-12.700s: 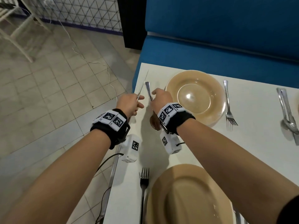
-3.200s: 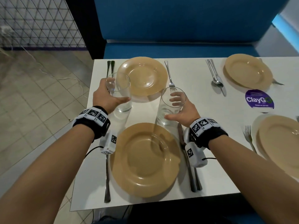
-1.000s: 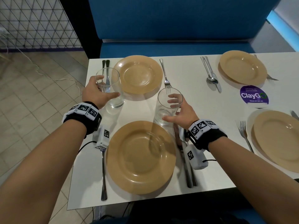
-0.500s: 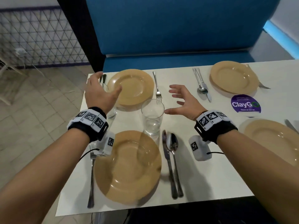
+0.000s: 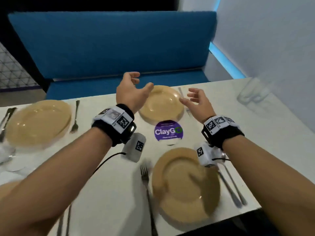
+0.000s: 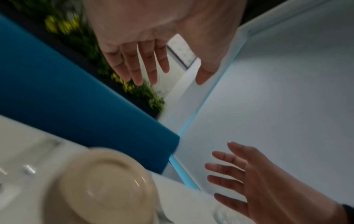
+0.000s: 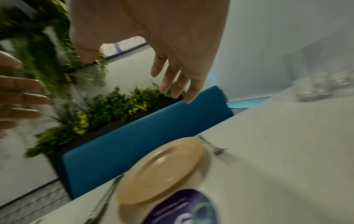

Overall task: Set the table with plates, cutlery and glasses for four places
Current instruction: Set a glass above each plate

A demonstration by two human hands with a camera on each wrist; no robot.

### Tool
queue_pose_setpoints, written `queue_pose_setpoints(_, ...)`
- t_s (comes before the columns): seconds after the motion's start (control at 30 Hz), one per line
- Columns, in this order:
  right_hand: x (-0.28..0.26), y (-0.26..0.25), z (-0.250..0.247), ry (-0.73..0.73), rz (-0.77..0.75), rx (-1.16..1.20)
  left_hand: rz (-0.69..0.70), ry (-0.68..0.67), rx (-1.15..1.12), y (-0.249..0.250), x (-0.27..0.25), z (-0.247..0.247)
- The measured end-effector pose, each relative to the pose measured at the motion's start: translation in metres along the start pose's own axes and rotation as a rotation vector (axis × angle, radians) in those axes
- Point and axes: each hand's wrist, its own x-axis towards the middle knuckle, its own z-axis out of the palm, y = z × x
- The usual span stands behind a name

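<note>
Both hands hang in the air, empty, with fingers spread. My left hand (image 5: 142, 81) and right hand (image 5: 187, 96) hover over the far right tan plate (image 5: 162, 106), palms facing each other. Two clear glasses (image 5: 252, 92) stand blurred at the far right of the white table (image 5: 255, 133), beyond my right hand; the right wrist view shows the glasses (image 7: 321, 86) too. A near plate (image 5: 184, 184) lies between a fork (image 5: 148, 193) and a knife with spoon (image 5: 233, 184). Another plate (image 5: 37, 121) with a fork (image 5: 75, 116) lies far left.
A round purple sticker (image 5: 168, 132) sits between the two right plates. A blue bench (image 5: 110, 48) runs behind the table and a pale wall (image 5: 272, 40) closes the right side. A blurred glass (image 5: 6, 154) stands at the left edge.
Both hands have let go of the two glasses at the left places and swung right, to above the far right plate. My view has turned right with them.
</note>
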Motion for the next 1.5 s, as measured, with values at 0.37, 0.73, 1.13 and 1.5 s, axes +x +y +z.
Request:
queue_pose_setpoints(0.37,0.07,0.133,-0.19,0.299,0.298,0.019,-0.059,-0.436,0.083,0.058,-0.011,0.284)
queue_pose_setpoints(0.73,0.201,0.24,-0.327,0.377,0.358,0.066,-0.12,-0.492,0.019,0.093,0.02,0.496)
queue_pose_setpoints(1.13,0.217,0.242,-0.309,0.305,0.159,0.1,-0.173,-0.318,0.0,0.076,0.016,0.509)
queue_pose_setpoints(1.5,0.104,0.163,-0.174,0.137,-0.002,0.17,-0.216,-0.186,-0.007,0.02,-0.019,0.291)
